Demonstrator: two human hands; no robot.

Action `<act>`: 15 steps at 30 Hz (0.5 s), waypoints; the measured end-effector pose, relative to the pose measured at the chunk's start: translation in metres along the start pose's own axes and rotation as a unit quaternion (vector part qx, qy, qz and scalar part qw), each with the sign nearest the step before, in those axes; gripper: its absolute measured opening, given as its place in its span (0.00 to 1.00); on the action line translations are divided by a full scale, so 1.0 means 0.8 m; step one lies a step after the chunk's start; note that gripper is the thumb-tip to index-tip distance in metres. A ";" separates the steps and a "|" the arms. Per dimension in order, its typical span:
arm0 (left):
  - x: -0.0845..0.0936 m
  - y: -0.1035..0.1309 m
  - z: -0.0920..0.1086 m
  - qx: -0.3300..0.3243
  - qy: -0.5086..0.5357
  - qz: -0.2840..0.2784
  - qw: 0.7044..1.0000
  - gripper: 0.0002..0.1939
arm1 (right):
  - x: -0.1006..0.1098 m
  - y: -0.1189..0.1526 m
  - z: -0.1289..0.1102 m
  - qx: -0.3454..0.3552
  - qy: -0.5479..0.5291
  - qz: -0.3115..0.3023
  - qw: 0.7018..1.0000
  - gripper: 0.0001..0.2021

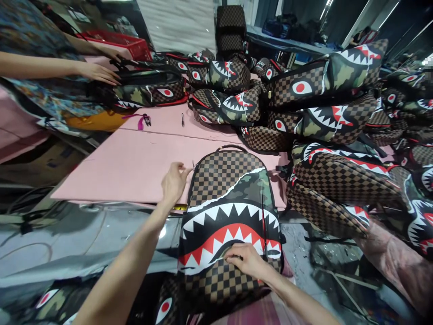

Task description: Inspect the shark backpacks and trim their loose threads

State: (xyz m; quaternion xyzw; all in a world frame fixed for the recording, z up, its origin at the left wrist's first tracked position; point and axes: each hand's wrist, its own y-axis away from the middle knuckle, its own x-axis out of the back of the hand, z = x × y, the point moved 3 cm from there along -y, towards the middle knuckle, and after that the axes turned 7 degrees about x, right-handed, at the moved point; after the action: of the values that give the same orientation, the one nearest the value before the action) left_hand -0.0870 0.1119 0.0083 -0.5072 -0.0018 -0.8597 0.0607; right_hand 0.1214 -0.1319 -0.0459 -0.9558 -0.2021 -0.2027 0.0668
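The checkered shark-mouth backpack (pixel 232 214) lay face up across the near edge of the pink table (pixel 142 158). The left hand (pixel 173 183), fingers drawn together, was beside its upper side; the right hand (pixel 248 262) curled on its lower front. I couldn't tell what either grasped.

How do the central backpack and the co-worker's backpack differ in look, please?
The central backpack shows its front; the co-worker's backpack shows a side with an eye. The central backpack looks larger in view than the co-worker's backpack. Both carry checks, camouflage and white teeth.
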 end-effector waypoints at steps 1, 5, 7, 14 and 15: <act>-0.011 0.017 -0.009 0.034 0.054 -0.033 0.997 0.19 | 0.001 0.002 0.000 0.001 0.001 0.005 1.000 0.09; -0.042 0.103 -0.060 -0.023 0.125 -0.161 0.979 0.22 | 0.004 0.009 -0.001 0.003 -0.012 0.021 1.000 0.09; -0.037 0.136 -0.078 -0.076 0.136 -0.157 0.975 0.22 | 0.006 0.011 -0.003 0.002 -0.029 0.022 0.999 0.10; 0.081 0.197 -0.043 -0.084 0.174 -0.039 0.980 0.19 | 0.035 0.032 -0.018 -0.067 -0.179 0.102 0.976 0.08; 0.102 0.200 -0.036 -0.068 0.171 -0.025 0.983 0.17 | 0.044 0.038 -0.021 -0.074 -0.188 0.129 0.971 0.08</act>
State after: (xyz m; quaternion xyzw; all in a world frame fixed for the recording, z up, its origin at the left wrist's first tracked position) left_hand -0.1343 -0.0574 0.0563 -0.3558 0.0548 -0.9330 0.0037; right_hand 0.1576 -0.1499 -0.0175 -0.9971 -0.0706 -0.0236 -0.0175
